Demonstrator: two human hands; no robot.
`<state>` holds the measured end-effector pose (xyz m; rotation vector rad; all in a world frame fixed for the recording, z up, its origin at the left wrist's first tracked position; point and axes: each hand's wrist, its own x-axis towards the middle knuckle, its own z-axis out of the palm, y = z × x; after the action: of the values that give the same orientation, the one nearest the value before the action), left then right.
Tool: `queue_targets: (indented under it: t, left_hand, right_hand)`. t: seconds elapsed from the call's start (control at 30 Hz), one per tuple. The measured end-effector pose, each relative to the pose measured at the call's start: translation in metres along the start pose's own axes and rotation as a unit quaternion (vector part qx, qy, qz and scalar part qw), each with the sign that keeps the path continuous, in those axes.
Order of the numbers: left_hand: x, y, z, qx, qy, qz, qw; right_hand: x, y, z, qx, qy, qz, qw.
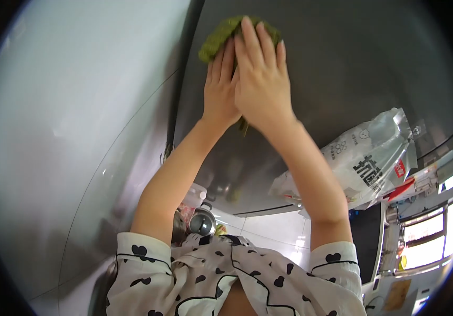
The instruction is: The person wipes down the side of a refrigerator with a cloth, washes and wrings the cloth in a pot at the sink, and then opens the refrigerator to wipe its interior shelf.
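Observation:
A green textured cloth (219, 43) lies on a dark grey, smooth surface (342, 63). My right hand (265, 81) rests flat on the cloth with its fingers stretched and spread. Beside it, partly beneath its edge, my left hand (220, 97) also reaches onto the cloth with straight fingers. The middle of the cloth is hidden under both hands, and a small end of it shows below the wrists.
A printed white plastic bag (363, 158) lies on the grey surface beyond my right forearm. White tiled wall (89, 95) runs along the left. Below are a pot with a glass lid (202, 222) and a plastic bottle (195, 195). Windows (432, 234) stand at the right.

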<state>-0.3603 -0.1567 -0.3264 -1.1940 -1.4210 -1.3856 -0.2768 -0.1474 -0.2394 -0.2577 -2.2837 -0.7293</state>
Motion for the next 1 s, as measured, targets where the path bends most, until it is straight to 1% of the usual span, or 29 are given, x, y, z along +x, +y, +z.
queue_targets:
  t: [0.07, 0.13, 0.2, 0.3, 0.4, 0.43, 0.53, 0.57, 0.6, 0.67, 0.7, 0.83, 0.87, 0.9, 0.97, 1.0]
  left_hand:
    - [0.011, -0.009, -0.002, 0.005, 0.021, -0.012, 1.000]
    - [0.000, -0.014, -0.003, 0.032, 0.018, -0.034, 0.999]
    - [-0.024, -0.021, 0.000, 0.049, 0.005, -0.068, 0.996]
    - [-0.073, -0.023, -0.003, 0.090, -0.040, -0.155, 0.983]
    - [-0.115, -0.018, -0.002, 0.162, -0.096, -0.261, 0.947]
    - [-0.129, -0.018, -0.007, 0.228, -0.128, -0.266, 0.928]
    - [-0.160, -0.007, -0.017, 0.169, -0.123, -0.355, 0.911]
    - [-0.168, -0.002, -0.021, 0.134, -0.172, -0.415, 0.883]
    - [-0.176, 0.003, -0.025, 0.098, -0.222, -0.469, 0.849]
    - [-0.176, 0.008, -0.024, 0.084, -0.245, -0.515, 0.817]
    - [-0.172, 0.013, -0.019, 0.108, -0.222, -0.510, 0.824]
    - [-0.152, 0.041, -0.001, 0.196, -0.133, -0.485, 0.842]
    - [-0.148, 0.041, -0.002, 0.176, -0.194, -0.456, 0.851]
    - [-0.125, 0.044, -0.020, 0.154, -0.257, -0.422, 0.856]
    - [-0.096, 0.054, -0.025, 0.156, -0.235, -0.317, 0.905]
    - [-0.084, 0.057, -0.016, 0.178, -0.144, -0.249, 0.941]
  right_hand:
    - [0.012, -0.004, 0.008, 0.002, 0.033, -0.014, 0.999]
    - [0.012, -0.012, 0.016, -0.019, 0.050, -0.027, 0.998]
    - [0.002, -0.024, 0.033, 0.018, 0.008, -0.049, 0.999]
    - [-0.025, -0.049, 0.068, 0.053, -0.049, -0.082, 0.994]
    - [-0.058, -0.078, 0.094, 0.047, -0.120, -0.129, 0.983]
    - [-0.067, -0.086, 0.103, 0.038, -0.144, -0.149, 0.978]
    - [-0.099, -0.103, 0.131, 0.009, -0.156, -0.192, 0.969]
    - [-0.107, -0.106, 0.131, -0.011, -0.203, -0.206, 0.957]
    - [-0.117, -0.109, 0.134, -0.009, -0.219, -0.216, 0.951]
    - [-0.141, -0.112, 0.147, -0.008, -0.250, -0.235, 0.939]
    - [-0.145, -0.113, 0.142, -0.028, -0.270, -0.231, 0.934]
    - [-0.153, -0.107, 0.120, -0.010, -0.239, -0.112, 0.965]
    - [-0.150, -0.104, 0.113, -0.002, -0.221, -0.076, 0.972]
    - [-0.145, -0.099, 0.104, 0.004, -0.203, -0.038, 0.978]
    - [-0.119, -0.083, 0.071, -0.011, -0.171, 0.003, 0.985]
    - [-0.106, -0.073, 0.056, -0.022, -0.153, 0.025, 0.988]
